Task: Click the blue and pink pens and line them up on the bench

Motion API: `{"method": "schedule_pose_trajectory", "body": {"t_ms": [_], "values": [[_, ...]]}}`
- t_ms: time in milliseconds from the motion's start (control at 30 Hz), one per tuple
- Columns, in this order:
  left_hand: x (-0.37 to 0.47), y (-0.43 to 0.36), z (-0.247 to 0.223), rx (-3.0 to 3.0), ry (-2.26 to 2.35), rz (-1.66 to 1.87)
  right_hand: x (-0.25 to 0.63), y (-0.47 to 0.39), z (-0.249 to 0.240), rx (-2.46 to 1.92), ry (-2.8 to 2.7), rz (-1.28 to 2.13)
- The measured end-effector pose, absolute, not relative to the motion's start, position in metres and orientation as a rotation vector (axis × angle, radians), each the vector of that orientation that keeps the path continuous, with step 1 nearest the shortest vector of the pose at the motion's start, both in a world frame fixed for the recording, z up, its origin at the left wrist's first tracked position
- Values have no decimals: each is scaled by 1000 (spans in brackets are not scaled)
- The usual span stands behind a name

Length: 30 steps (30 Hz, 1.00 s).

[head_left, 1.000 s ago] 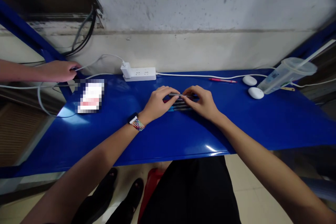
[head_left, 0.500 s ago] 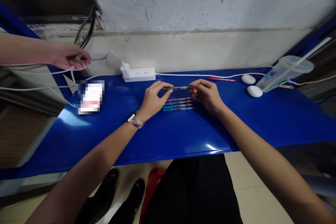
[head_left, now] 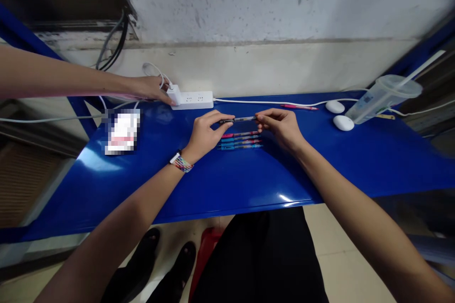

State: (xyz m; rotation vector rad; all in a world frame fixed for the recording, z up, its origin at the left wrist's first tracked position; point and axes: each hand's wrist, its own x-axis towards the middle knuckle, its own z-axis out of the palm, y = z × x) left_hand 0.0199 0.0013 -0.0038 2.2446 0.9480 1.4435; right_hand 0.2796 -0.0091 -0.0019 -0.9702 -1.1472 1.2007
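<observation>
A dark-capped clear pen (head_left: 244, 119) is held level between my two hands, just behind a row of pens. My left hand (head_left: 206, 133) pinches its dark end between thumb and fingers. At the other end, the fingertips of my right hand (head_left: 282, 127) close on the tip. In front of it, several pens lie side by side on the blue table (head_left: 213, 189): a pink one (head_left: 240, 135) at the back and blue ones (head_left: 241, 147) nearer me.
Another person's hand (head_left: 156, 89) touches the plug on a white power strip (head_left: 194, 100). A pixelated phone (head_left: 123, 131) lies left. Behind and right are a red pen (head_left: 299, 107), two white rounded objects (head_left: 343, 123) and a plastic cup (head_left: 378, 99) with a straw.
The other person's hand has moved right from the loose cables to the plug, and the power strip has shifted slightly right. My hands keep hold of the pen, nearly unmoved.
</observation>
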Motion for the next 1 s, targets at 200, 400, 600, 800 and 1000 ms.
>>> {"method": "schedule_pose_trajectory", "body": {"t_ms": [200, 400, 600, 800, 1000], "values": [[19, 0, -3, 2174, 961, 1365, 279, -10, -3, -956, -1135, 1211], [17, 2, -4, 1991, 1036, 1277, 277, -14, -1, -957, -1182, 1195], [15, 7, -5, 1993, 1009, 1315, 276, -11, -3, -951, -1147, 1201], [12, 10, -6, 1985, 1079, 1287, 277, -9, -3, -910, -1115, 1215], [11, 13, -8, 1977, 1026, 1348, 278, -7, -5, -946, -1086, 1189]]}}
